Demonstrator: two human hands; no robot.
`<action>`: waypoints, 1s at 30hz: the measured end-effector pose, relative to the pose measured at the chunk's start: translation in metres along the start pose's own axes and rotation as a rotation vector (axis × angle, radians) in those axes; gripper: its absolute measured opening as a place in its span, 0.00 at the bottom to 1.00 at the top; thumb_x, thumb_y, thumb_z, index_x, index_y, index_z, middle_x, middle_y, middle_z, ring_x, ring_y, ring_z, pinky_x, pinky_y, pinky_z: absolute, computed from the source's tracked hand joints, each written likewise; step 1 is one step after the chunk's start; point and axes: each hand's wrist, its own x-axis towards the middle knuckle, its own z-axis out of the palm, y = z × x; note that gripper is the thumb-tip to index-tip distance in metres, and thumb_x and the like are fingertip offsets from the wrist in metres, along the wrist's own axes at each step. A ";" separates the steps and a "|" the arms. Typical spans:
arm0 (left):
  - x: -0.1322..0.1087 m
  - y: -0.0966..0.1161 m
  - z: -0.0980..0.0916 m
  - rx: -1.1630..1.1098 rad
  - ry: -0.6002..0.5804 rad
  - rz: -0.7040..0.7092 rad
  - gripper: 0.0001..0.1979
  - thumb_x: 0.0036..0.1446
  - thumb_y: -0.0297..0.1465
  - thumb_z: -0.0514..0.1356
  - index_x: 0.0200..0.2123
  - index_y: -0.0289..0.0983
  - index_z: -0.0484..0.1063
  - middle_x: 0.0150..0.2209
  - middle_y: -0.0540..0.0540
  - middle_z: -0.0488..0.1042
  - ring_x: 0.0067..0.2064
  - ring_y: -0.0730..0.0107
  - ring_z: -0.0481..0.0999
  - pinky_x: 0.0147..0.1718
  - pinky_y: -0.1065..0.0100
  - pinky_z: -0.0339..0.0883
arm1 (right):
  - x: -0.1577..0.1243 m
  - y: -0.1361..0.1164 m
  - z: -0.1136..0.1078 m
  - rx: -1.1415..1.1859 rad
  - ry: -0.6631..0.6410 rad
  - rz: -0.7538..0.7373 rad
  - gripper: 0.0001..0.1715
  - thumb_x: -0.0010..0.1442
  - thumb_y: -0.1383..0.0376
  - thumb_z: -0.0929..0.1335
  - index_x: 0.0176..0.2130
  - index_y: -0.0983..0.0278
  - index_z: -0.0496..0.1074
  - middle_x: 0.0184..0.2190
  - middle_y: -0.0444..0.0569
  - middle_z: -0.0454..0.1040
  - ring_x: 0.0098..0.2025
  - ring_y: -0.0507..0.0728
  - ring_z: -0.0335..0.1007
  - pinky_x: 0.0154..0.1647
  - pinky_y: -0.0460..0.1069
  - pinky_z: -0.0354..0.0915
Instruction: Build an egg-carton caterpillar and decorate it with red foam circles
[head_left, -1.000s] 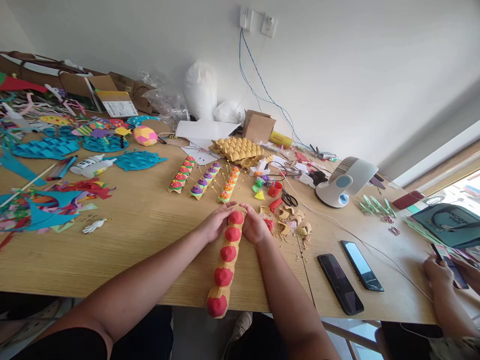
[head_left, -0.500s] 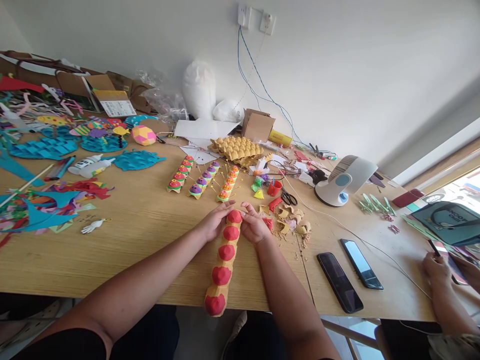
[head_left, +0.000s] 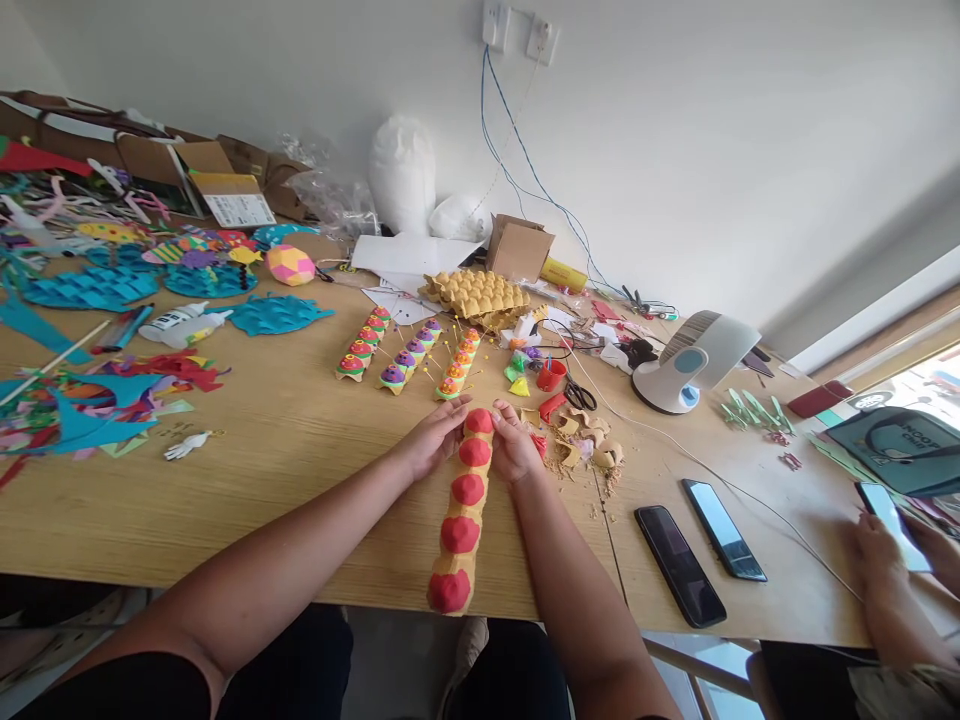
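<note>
A long egg-carton strip with several red-painted bumps lies lengthwise on the wooden table, its near end hanging over the front edge. My left hand grips the strip's far end from the left, fingers curled against it. On the other side my right hand pinches the same end. Just beyond the strip lie three finished caterpillar strips with coloured bumps and pins.
Carton scraps, red cup and scissors lie right of my hands. Two phones sit near the front edge, a small fan behind them. Coloured paper crafts cover the left. Another person's hand holds a phone at far right.
The strip has slid away from me and a little right, so less of it hangs over the table edge. Both hands stayed on its far end.
</note>
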 end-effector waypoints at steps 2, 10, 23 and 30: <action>-0.001 0.001 0.001 0.037 -0.029 0.002 0.34 0.52 0.29 0.74 0.60 0.38 0.68 0.38 0.47 0.82 0.35 0.71 0.81 0.36 0.70 0.74 | 0.002 0.000 -0.002 0.020 0.029 -0.017 0.20 0.55 0.67 0.77 0.43 0.56 0.67 0.33 0.39 0.80 0.33 0.52 0.77 0.36 0.45 0.73; 0.005 -0.001 -0.005 0.084 -0.022 0.095 0.43 0.44 0.31 0.78 0.63 0.36 0.66 0.34 0.48 0.83 0.33 0.69 0.82 0.36 0.70 0.75 | -0.002 -0.004 -0.005 -0.089 -0.058 0.040 0.20 0.56 0.59 0.78 0.47 0.56 0.73 0.39 0.41 0.81 0.38 0.52 0.78 0.39 0.46 0.74; 0.007 -0.006 -0.007 0.165 -0.021 0.177 0.27 0.45 0.36 0.78 0.49 0.36 0.80 0.47 0.42 0.84 0.46 0.63 0.82 0.50 0.63 0.71 | -0.001 -0.013 -0.006 -0.447 -0.105 -0.054 0.29 0.51 0.57 0.81 0.50 0.58 0.74 0.36 0.42 0.81 0.36 0.52 0.76 0.40 0.47 0.72; 0.009 -0.010 -0.010 0.238 -0.026 0.184 0.27 0.45 0.39 0.77 0.49 0.37 0.81 0.51 0.40 0.83 0.53 0.57 0.80 0.54 0.59 0.71 | -0.002 -0.017 -0.005 -0.517 -0.139 -0.097 0.28 0.51 0.58 0.81 0.49 0.58 0.73 0.35 0.42 0.80 0.37 0.52 0.76 0.43 0.48 0.72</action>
